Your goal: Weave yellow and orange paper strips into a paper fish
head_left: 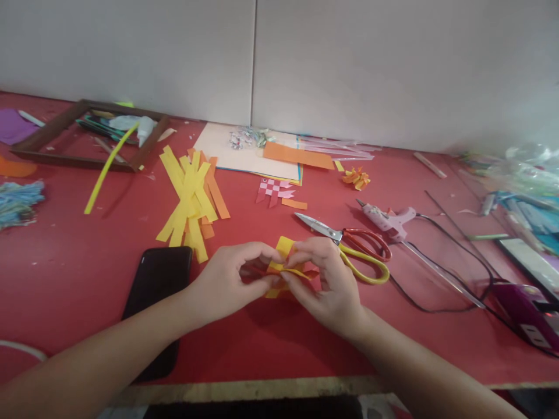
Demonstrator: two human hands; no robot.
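Observation:
My left hand (229, 279) and my right hand (325, 279) meet over the red table (78, 279), both pinching a small woven piece of yellow and orange paper strips (285, 265). The fingers of both hands curl round its edges and hide much of it. A pile of loose yellow and orange strips (192, 198) lies just beyond my left hand. Scissors (353, 247) with red and yellow handles lie right beside my right hand.
A black phone (152, 291) lies under my left forearm. A pink glue gun (388, 218) with its cable, a pink woven piece (271, 191), paper sheets (253, 151), a wooden frame (82, 137), blue yarn (17, 201) and clutter at the right edge surround the spot.

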